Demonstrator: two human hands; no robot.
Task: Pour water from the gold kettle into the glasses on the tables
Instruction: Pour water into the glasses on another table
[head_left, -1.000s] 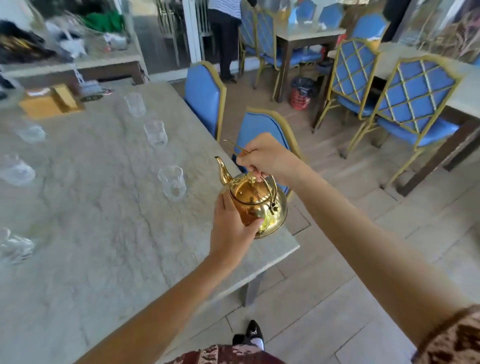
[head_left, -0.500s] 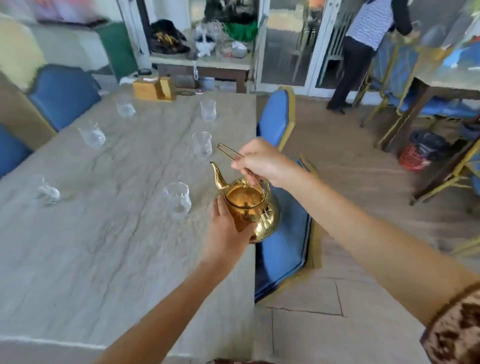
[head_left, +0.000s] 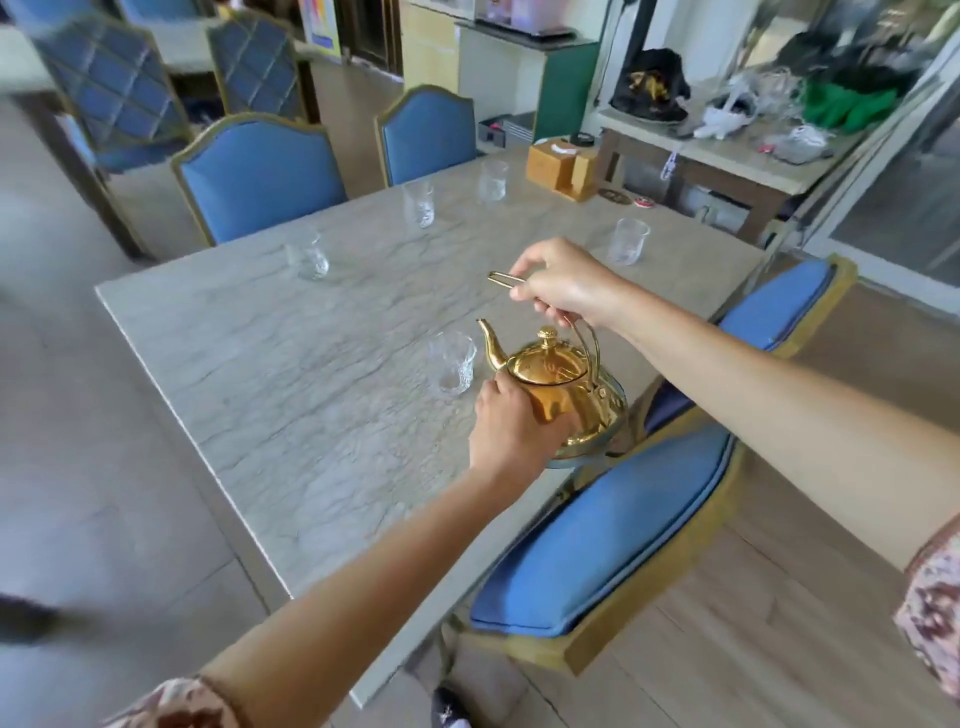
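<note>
Right hand (head_left: 563, 283) grips the handle, left hand (head_left: 511, 423) cups the gold kettle (head_left: 558, 387) (spout aimed left, just beside the nearest glass (head_left: 451, 362)).

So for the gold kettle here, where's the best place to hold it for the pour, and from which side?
Probably as shown: the right hand takes the wire bail handle from above, since it arches over the lid, and the left hand steadies the rounded body of the gold kettle from the near side, opposite the spout, which points at the nearest glass.
</note>
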